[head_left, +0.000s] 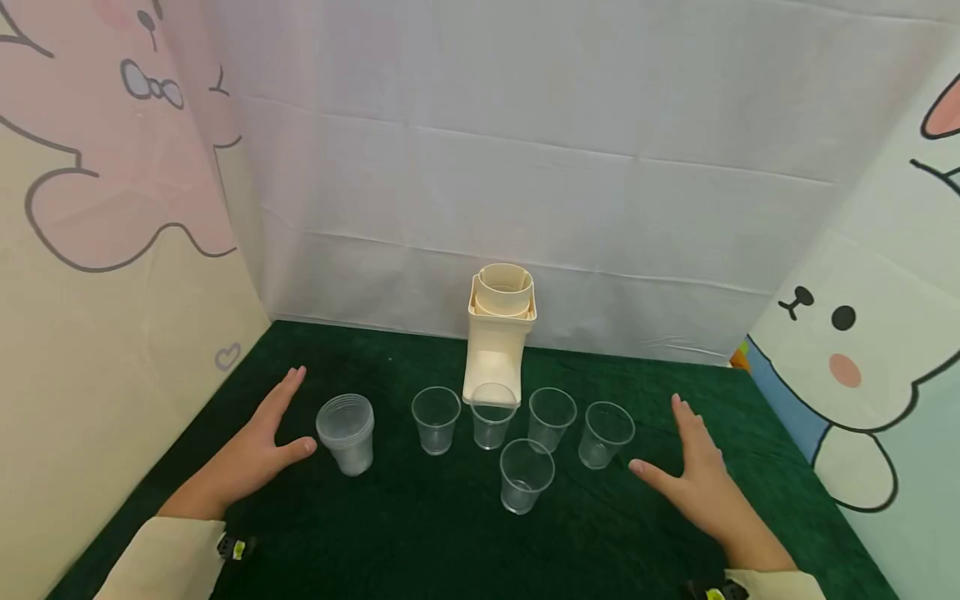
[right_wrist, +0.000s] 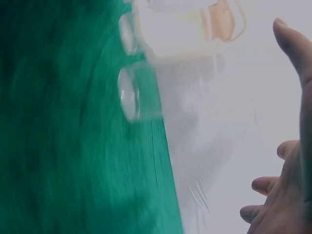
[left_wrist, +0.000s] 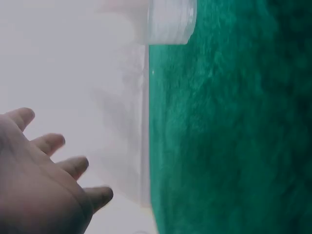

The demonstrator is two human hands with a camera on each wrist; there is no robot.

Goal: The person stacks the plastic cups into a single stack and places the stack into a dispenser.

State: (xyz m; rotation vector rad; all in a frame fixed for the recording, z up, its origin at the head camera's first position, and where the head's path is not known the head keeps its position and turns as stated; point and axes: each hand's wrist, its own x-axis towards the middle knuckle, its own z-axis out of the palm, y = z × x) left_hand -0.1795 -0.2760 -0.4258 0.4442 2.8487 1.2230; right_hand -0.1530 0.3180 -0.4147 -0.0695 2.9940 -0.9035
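Plastic cup stack (head_left: 349, 440) (cloudy, upright).

Draped booth: cartoon-print walls (head_left: 112, 333), creased white sheet (head_left: 525, 183).

Green cloth (head_left: 420, 542): 5 cups (head_left: 527, 475), stack (head_left: 348, 442), stand (head_left: 495, 354)

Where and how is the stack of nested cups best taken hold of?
Probably by the tapered wall of the stack of nested cups, below the rims, with the left hand coming from the left. The stack stands upright and widens upward, so the rims should resist slipping. That hand is on this side; the single cups stand to the right.
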